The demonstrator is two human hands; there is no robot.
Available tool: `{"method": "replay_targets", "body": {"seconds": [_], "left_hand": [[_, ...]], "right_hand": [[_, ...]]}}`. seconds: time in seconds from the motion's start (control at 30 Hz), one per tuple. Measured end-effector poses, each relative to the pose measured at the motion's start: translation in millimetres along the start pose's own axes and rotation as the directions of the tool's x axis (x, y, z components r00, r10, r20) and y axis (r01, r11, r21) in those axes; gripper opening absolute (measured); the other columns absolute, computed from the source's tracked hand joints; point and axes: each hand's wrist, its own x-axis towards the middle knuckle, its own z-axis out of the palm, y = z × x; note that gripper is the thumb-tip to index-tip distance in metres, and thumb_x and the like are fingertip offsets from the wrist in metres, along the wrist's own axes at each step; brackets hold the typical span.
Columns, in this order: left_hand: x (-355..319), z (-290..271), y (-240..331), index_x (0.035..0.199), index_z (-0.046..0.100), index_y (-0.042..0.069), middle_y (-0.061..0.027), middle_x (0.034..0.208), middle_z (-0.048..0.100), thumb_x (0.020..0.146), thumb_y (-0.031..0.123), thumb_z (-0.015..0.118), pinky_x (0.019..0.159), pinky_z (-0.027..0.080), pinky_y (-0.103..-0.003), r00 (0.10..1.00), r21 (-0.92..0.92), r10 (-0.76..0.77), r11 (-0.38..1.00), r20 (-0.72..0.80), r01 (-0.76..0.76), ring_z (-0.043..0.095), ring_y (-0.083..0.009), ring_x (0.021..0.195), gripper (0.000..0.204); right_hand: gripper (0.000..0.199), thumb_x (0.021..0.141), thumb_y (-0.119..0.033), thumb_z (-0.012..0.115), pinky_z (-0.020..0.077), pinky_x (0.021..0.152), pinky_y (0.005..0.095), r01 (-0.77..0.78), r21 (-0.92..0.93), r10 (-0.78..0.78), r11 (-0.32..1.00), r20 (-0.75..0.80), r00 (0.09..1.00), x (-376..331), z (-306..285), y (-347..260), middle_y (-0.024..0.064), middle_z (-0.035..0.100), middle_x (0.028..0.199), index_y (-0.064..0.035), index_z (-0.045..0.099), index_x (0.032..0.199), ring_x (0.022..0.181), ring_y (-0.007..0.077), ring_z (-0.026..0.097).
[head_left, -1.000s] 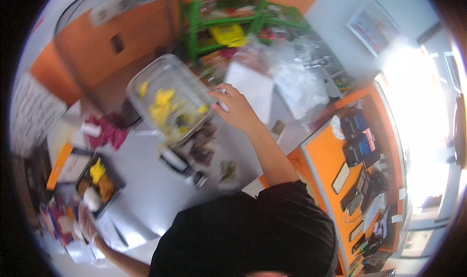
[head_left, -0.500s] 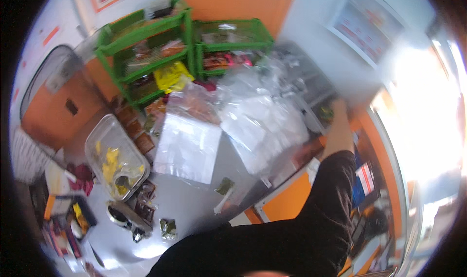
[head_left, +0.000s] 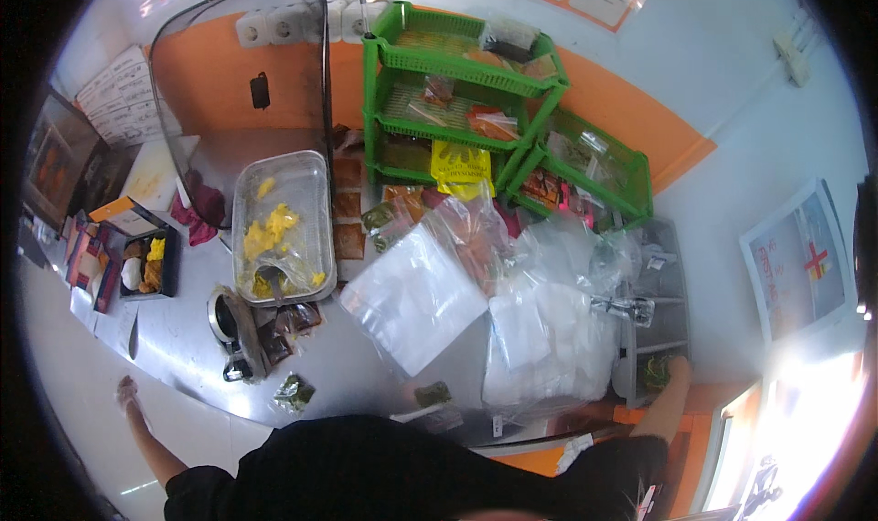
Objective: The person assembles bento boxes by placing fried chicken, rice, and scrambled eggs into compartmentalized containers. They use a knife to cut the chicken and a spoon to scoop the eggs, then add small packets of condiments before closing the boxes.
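My right hand (head_left: 678, 372) reaches into the lowest compartment of a grey organizer (head_left: 660, 315) at the right. Green strands or bands (head_left: 656, 372) lie at its fingertips; its fingers are mostly hidden. At the far left, my left hand (head_left: 126, 392) is held out beyond the counter's edge, with what looks like a clear plastic glove on it. Its fingers look loosely apart, and nothing shows in them. Beside the organizer lies a pile of clear plastic bags (head_left: 549, 347). A stack of flat plastic sheets (head_left: 413, 300) rests left of that pile.
A metal tray (head_left: 240, 187) holds yellow food and a scoop, before a mesh cover (head_left: 240, 146). Green racks (head_left: 466, 68) stand behind. Small sachets (head_left: 294, 392) and steel tongs or a similar tool (head_left: 240, 343) lie near the front. An opened food box (head_left: 146, 269) sits left.
The view has swung to the right and levelled. My left hand and forearm now show fully at the left. My right hand stays at the grey organizer.
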Motion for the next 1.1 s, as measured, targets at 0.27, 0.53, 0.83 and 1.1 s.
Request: {"method": "replay_targets", "body": {"seconds": [0.27,0.53,0.83,1.1], "left_hand": [[-5,-8,-37,0.135,0.045,0.009,-0.0101,0.134,0.051,0.088,0.022,0.058,0.107,0.029,-0.042,0.994,-0.095,-0.094,0.991,0.049,0.099,0.044,-0.0229,0.126,0.050],[-54,-56,-58,0.141,0.037,0.017,-0.0042,0.143,0.043,0.090,0.043,0.049,0.110,0.016,-0.049,0.997,-0.197,-0.039,0.979,0.069,0.052,0.033,-0.0240,0.135,0.059],[-125,-109,-103,0.132,0.049,0.019,-0.0007,0.139,0.048,0.091,0.033,0.051,0.107,0.023,-0.040,0.911,-0.204,-0.398,0.906,-0.109,0.371,0.042,-0.0174,0.129,0.043],[-131,-137,-161,0.135,0.046,0.022,0.0043,0.143,0.045,0.088,0.046,0.051,0.106,0.022,-0.038,0.791,-0.195,-0.605,0.790,-0.094,0.582,0.042,-0.0134,0.127,0.053]], "right_hand": [[0.027,0.090,-0.019,0.057,0.0513,0.069,0.0340,0.524,0.772,0.110,-0.361,-0.522,0.846,-187,-85,-108,0.0117,0.059,0.086,-0.0026,0.053,0.111,0.072,0.0191,0.057],[0.023,0.093,-0.013,0.054,0.0489,0.072,0.0292,0.182,0.970,-0.806,-0.161,-0.235,0.544,-263,-120,-368,0.0055,0.059,0.089,-0.0048,0.056,0.114,0.081,0.0170,0.060],[0.033,0.083,-0.014,0.063,0.0500,0.084,0.0429,0.853,0.431,-0.956,-0.294,-0.140,-0.259,-503,5,-484,0.0113,0.055,0.117,-0.0095,0.057,0.115,0.102,0.0345,0.058],[0.039,0.080,-0.020,0.066,0.0501,0.083,0.0405,0.970,0.226,-0.986,-0.093,-0.158,-0.058,-509,17,-511,0.0072,0.051,0.123,-0.0137,0.055,0.117,0.104,0.0303,0.058]]}}
